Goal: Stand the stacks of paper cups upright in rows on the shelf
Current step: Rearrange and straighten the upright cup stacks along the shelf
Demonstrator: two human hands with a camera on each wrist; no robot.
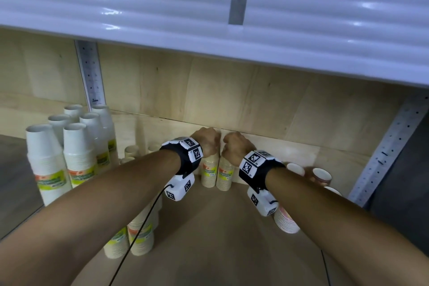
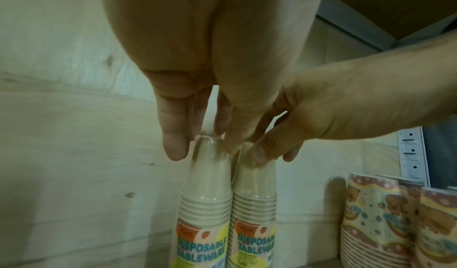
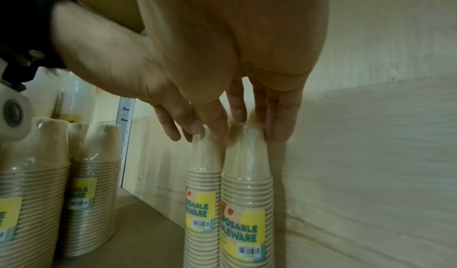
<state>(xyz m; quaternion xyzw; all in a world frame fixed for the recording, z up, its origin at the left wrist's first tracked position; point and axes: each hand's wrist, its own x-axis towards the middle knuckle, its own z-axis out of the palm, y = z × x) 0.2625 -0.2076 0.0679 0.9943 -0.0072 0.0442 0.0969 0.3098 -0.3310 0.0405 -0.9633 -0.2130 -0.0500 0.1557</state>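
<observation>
Two plastic-wrapped stacks of beige paper cups stand upright side by side against the wooden back wall of the shelf (image 1: 220, 227). My left hand (image 1: 207, 141) pinches the top of the left stack (image 1: 209, 173) from above. In the left wrist view its fingertips (image 2: 173, 149) and thumb close around that stack (image 2: 205, 194). My right hand (image 1: 234, 146) pinches the top of the right stack (image 1: 225, 175) the same way. The right wrist view shows the right hand (image 3: 247, 133) gripping its stack (image 3: 247, 184), which touches the left stack (image 3: 202, 174).
Several tall white cup stacks (image 1: 46, 158) stand in rows at the far left. Beige stacks (image 1: 139, 234) stand at the front left under my forearm. Bear-patterned stacks (image 2: 383, 223) stand at the right. Perforated metal uprights (image 1: 390, 148) frame the bay, and a white shelf (image 1: 209, 7) hangs overhead.
</observation>
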